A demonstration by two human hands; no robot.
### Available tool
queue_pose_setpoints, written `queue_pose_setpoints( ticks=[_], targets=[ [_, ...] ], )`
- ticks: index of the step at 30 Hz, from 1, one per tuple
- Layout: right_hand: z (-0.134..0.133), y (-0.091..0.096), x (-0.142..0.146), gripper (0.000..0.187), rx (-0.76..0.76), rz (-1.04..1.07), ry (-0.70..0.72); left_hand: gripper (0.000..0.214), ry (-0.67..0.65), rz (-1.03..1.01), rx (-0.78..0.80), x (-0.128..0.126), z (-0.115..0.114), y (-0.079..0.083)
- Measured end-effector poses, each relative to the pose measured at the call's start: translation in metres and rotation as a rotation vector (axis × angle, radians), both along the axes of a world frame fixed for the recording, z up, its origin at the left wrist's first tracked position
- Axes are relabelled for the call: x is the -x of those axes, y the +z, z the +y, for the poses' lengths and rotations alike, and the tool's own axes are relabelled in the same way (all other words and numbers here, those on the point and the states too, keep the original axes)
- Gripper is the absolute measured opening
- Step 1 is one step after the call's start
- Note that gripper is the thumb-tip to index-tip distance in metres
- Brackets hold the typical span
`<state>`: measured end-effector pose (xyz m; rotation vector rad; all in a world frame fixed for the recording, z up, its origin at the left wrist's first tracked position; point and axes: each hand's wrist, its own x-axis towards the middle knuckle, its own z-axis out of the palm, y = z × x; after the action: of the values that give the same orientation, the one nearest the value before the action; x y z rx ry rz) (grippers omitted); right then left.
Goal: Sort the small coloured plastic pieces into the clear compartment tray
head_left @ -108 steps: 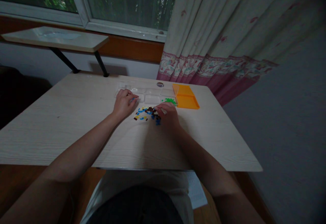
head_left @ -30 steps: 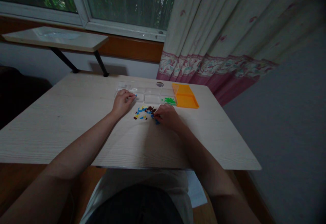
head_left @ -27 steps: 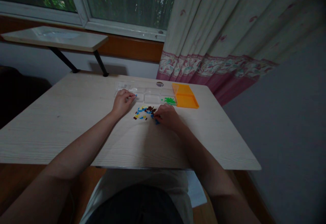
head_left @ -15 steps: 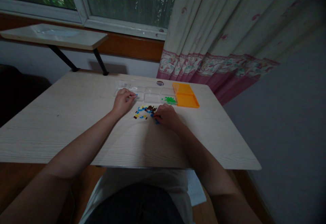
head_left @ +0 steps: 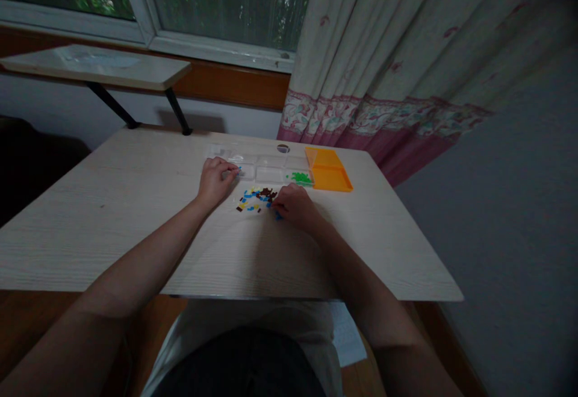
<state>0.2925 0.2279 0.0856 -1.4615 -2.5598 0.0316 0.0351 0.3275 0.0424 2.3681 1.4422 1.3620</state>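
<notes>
A loose pile of tiny coloured pieces (head_left: 255,199), blue, yellow and brown, lies on the pale wooden table (head_left: 135,216). Behind the pile sits a clear compartment tray (head_left: 266,168); its right cell holds green pieces (head_left: 300,177). My left hand (head_left: 215,180) rests at the tray's left end, fingers curled and pinched on a small blue piece over a cell. My right hand (head_left: 293,206) lies on the pile's right edge, fingers curled down onto the pieces; what they hold is hidden.
An orange lid (head_left: 327,177) lies open to the right of the tray. A small side table (head_left: 99,67) stands behind the desk under the window. A patterned curtain (head_left: 383,84) hangs at the right. A white paper (head_left: 347,337) lies on the floor.
My left hand has shifted slightly toward the tray's left cell with a blue piece. My right hand has slid from the tray's edge down onto the pile's right side and stays there.
</notes>
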Motion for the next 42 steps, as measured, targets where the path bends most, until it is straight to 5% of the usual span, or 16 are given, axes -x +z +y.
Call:
queue_pose_setpoints(
  ticks=[10,17,34,42],
  targets=[
    [0.005,-0.011,-0.009,0.016,-0.282,0.371,-0.112,0.017,0.111,0.011,0.02,0.005,0.002,0.001],
    [0.008,-0.011,-0.009,0.013,-0.344,0.519,-0.151,0.015,0.124,0.006,0.035,0.008,0.006,-0.005],
    [0.015,-0.021,-0.009,0.014,-0.225,0.83,-0.252,0.021,0.121,-0.028,0.019,0.007,0.003,-0.002],
    [0.013,-0.016,-0.004,0.022,-0.077,0.986,-0.284,0.021,-0.097,0.058,-0.069,-0.015,-0.026,0.018]
  ],
)
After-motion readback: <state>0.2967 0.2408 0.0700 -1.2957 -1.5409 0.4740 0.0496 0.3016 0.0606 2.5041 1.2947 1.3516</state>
